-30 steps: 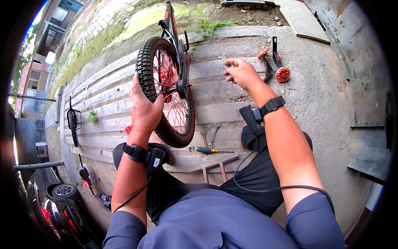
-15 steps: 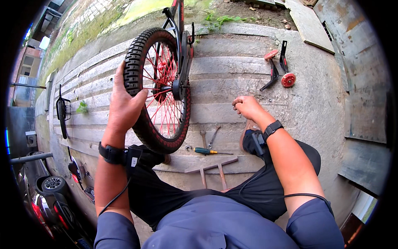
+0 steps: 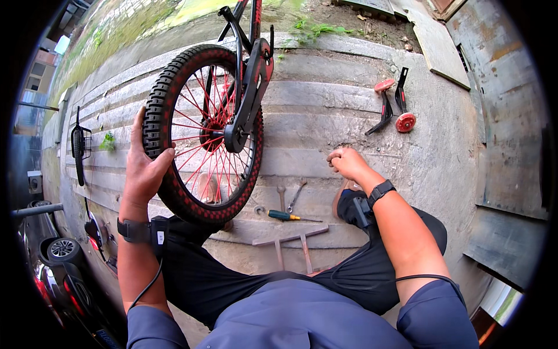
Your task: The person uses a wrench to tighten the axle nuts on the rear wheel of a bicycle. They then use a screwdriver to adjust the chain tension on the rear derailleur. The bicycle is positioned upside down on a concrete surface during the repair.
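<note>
View: head, the only one.
Left hand [image 3: 144,172]: grasping the knobby tire [image 3: 158,119] at its left side, fingers around the tread, thumb on the sidewall.
Right hand [image 3: 350,165]: fingers curled, off the bike, over the concrete slabs [image 3: 317,128]; can't tell if anything's in them.
Rear bicycle wheel [image 3: 213,134]: upright, a bit tilted, over the left half of the slabs, in front of the left knee; ground contact hidden.
Wheel's long axis: rim plane runs mostly away from the person; axle roughly crosswise, chain guard [image 3: 251,99] on its right side.
Hub from hands: right of the left hand and slightly farther out; left of the right hand. Left hand nearer, right well apart.
Training wheels [image 3: 405,122]: red, black brackets, lying toward the slabs' right edge, beyond the right hand.
Near edge of slabs: screwdriver [image 3: 283,215] lying crosswise, combination wrench [image 3: 297,196] just beyond; both between the wheel and right foot, untouched.
</note>
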`<state>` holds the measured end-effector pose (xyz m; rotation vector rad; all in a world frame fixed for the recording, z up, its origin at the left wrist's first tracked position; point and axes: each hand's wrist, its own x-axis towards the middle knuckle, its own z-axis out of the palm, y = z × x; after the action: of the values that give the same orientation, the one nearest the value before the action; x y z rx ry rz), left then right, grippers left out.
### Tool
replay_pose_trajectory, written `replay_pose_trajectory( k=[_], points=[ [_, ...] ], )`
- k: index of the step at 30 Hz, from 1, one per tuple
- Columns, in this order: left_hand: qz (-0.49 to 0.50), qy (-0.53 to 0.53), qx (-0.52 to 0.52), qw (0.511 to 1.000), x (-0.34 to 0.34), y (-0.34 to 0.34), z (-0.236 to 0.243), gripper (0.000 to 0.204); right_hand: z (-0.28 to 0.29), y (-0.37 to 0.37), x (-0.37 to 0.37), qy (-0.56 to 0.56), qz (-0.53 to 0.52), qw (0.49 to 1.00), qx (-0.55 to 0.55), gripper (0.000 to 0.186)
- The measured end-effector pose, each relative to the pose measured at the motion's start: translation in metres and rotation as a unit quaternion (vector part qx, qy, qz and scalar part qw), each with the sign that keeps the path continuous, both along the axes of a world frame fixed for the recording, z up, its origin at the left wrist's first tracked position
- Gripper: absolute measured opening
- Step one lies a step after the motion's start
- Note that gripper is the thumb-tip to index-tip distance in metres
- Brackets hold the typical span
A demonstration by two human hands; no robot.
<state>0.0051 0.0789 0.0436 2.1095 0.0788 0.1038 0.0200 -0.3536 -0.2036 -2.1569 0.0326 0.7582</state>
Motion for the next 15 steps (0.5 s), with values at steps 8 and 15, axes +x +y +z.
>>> replay_pose_trajectory(
  k=[8, 15],
  points=[
    [0.018, 0.008, -0.01, 1.0, -0.015, 0.021, -0.002, 0.091, 0.095, 0.065, 0.077, 0.041, -0.117, 0.966, 0.228, 0.032],
    [0.026, 0.018, 0.018, 0.999, -0.019, 0.029, -0.007, 0.094, 0.156, 0.143, 0.167, -0.004, -0.132, 0.889, 0.439, 0.053]
  ],
)
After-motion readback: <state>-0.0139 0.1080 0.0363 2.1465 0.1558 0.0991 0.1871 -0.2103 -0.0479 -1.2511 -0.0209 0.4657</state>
